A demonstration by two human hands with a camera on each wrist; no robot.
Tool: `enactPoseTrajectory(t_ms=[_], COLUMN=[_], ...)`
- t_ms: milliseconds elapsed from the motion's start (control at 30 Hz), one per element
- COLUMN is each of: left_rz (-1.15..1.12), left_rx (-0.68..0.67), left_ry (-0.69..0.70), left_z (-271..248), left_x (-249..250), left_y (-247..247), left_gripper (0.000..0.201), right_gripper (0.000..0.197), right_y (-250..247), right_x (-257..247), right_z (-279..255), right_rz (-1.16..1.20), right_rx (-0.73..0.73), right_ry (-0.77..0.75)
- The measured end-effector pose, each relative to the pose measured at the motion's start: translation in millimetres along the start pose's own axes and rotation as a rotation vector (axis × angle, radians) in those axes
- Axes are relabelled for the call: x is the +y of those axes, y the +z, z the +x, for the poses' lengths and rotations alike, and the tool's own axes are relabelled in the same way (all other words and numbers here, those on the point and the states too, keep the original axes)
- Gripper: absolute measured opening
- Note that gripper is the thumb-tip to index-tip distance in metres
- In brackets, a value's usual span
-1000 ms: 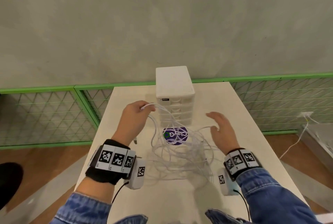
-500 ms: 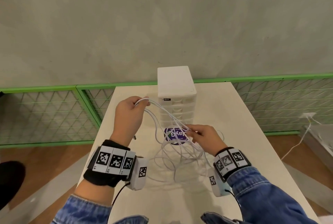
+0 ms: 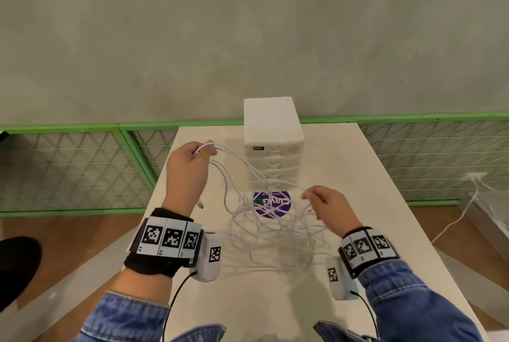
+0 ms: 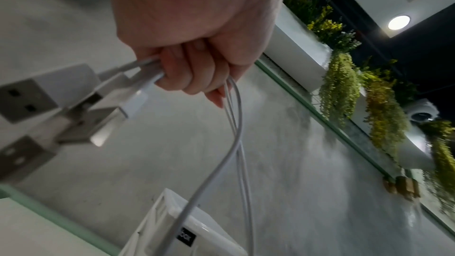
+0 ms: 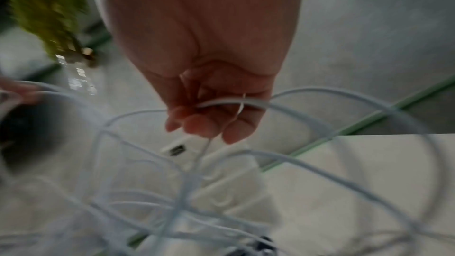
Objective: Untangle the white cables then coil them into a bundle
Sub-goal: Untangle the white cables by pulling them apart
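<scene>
Left hand (image 3: 188, 169) at 10 o'clock has its fingers wrapped round several thin white cables (image 3: 275, 228); right hand (image 3: 329, 208) at 3 o'clock pinches one strand, tangle sagging onto the beige table (image 3: 371, 176).

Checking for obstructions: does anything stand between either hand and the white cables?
Nothing visible does. The left hand grips the tangled white cables near their USB plugs, and the right hand has a strand across its curled fingers. The white plastic drawer box stands behind them.
</scene>
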State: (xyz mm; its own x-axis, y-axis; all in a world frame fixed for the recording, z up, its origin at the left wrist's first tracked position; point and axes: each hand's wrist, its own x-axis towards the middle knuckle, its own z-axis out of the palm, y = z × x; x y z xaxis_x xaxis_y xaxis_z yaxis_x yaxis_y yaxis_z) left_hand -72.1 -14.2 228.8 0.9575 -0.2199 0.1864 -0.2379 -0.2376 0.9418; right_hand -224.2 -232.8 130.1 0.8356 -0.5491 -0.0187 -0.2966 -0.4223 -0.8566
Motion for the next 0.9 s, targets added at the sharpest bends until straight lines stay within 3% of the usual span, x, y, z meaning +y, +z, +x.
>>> enactPoseTrajectory(t_ms=[167,267,333,400,467,500,567,667,733,833,900], left_rz=[-0.013,-0.056,-0.049,-0.020,0.019,0.037,0.080,0.096,0.119,0.170,0.163], left_rx=[0.074,0.114,0.071,-0.021,-0.122,-0.170,-0.285,-0.429,-0.441,-0.517,-0.708], left_ry=[-0.056,-0.054,-0.034,-0.005,0.018,0.033,0.073,0.133,0.169,0.153,0.086], left_z=[-1,2,0,-5,-11,-13,-18,-26,-26,-19,-17], left_x=[-12,-14,-14,-9,-4,-1,9,27,33,31,23], left_y=[-11,-11,-4,9,22,28,38,49,49,35,23], left_gripper=[0.026,0.026,0.025,0.026,0.027,0.025,0.020,0.015,0.014,0.002,0.014], right_gripper=[0.019,0.023,0.026,0.033,0.041,0.044,0.060,0.091,0.075,0.013,0.013], right_y=[-27,-33,-33,-31,-27,-25,-17,8,23,24,15], right_x=[77,107,108,92,61,40,-8,-70,-84,-89,-88], right_z=[2,-8,-12,-10,-5,-3,-3,-9,-9,-6,-4], right_rz=[-0.173,-0.189,-0.237,-0.299,-0.254,-0.182,-0.031,0.152,0.231,0.337,0.356], right_rx=[0.220,0.248,0.259,0.350,0.414,0.373,0.165,-0.171,-0.228,-0.234,-0.232], right_ry=[0.298,0.489,0.540,0.452,0.207,0.062,-0.157,-0.271,-0.284,-0.205,-0.194])
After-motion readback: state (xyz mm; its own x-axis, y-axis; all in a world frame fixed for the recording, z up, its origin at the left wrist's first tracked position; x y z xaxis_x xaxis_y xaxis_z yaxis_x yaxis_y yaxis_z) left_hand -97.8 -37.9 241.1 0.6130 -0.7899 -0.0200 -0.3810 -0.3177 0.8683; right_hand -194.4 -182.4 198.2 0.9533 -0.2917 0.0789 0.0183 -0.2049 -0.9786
